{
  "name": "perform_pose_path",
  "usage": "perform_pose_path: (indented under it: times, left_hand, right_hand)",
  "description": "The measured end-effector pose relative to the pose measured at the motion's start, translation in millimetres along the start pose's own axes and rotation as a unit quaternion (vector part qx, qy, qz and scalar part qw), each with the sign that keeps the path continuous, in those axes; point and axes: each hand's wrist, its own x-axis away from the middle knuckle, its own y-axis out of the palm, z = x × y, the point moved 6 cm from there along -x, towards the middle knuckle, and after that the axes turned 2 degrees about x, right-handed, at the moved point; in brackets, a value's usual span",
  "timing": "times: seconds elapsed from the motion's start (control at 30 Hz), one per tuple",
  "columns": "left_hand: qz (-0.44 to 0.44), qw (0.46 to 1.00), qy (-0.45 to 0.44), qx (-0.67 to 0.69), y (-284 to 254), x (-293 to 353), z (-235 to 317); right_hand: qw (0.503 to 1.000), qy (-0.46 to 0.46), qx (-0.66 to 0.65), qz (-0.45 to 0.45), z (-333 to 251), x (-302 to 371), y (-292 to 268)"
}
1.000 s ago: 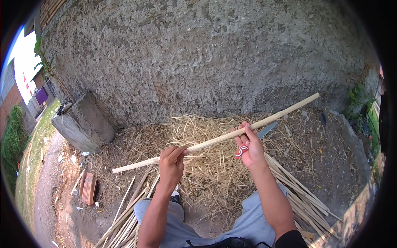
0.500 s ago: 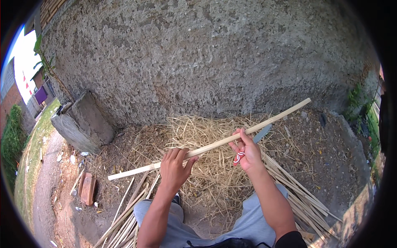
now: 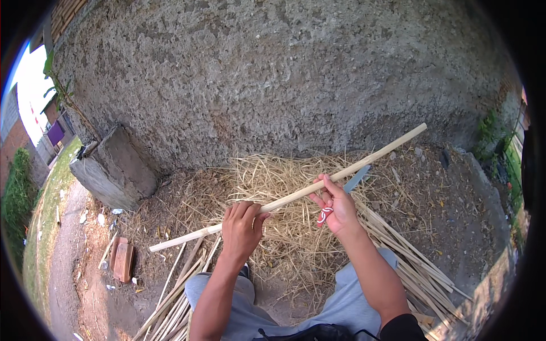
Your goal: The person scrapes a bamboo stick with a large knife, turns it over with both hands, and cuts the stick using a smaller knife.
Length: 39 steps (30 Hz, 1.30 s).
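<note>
A long, pale bamboo strip (image 3: pixel 301 192) slants across in front of me, its left end low and its right end raised toward the wall. My left hand (image 3: pixel 242 227) is closed round its left part, thumb along the near side. Farther right, my right hand (image 3: pixel 341 211) pinches the strip between thumb and fingers. That same hand also keeps a knife (image 3: pixel 357 178) against the palm: the grey blade points up and right behind the strip. Its handle, wrapped in red and white, pokes out below the fingers. The middle of the handle is hidden by the hand.
Thin shavings (image 3: pixel 278 238) lie heaped beneath the strip. Bundles of cut strips (image 3: pixel 418 270) rest on the ground by both my legs. A rough grey wall (image 3: pixel 284 85) rises ahead. At left are a concrete block (image 3: pixel 122 170) and a reddish brick (image 3: pixel 122 260).
The strip's right end has risen a little, and my right hand has shifted slightly up and left with it. My left hand keeps its hold in nearly the same place.
</note>
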Motion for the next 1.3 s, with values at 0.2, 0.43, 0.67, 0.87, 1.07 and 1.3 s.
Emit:
perform_pose_path:
  times: [0.2, 0.43, 0.67, 0.87, 1.07, 1.3]
  left_hand:
    - [0.02, 1.0, 0.002, 0.003, 0, 0, -1]
    - [0.005, 1.0, -0.014, 0.002, 5, 1, -3]
    - [0.002, 1.0, -0.018, 0.011, 7, 2, -3]
    - [0.002, 1.0, -0.024, 0.007, 8, 1, -7]
    - [-0.01, 1.0, -0.028, 0.002, 8, 1, -7]
    - [0.016, 0.999, -0.039, 0.005, 3, 2, -13]
  right_hand:
    - [1.0, 0.007, -0.009, -0.002, 0, -2, -1]
    - [0.999, 0.029, -0.014, 0.026, 4, -1, -5]
    - [0.998, 0.043, 0.005, 0.043, 2, 0, -8]
    - [0.998, 0.046, 0.0, 0.038, 5, -2, -9]
    - [0.999, 0.042, -0.01, 0.033, 4, -1, -8]
    - [0.999, 0.036, 0.009, -0.012, 9, -3, -8]
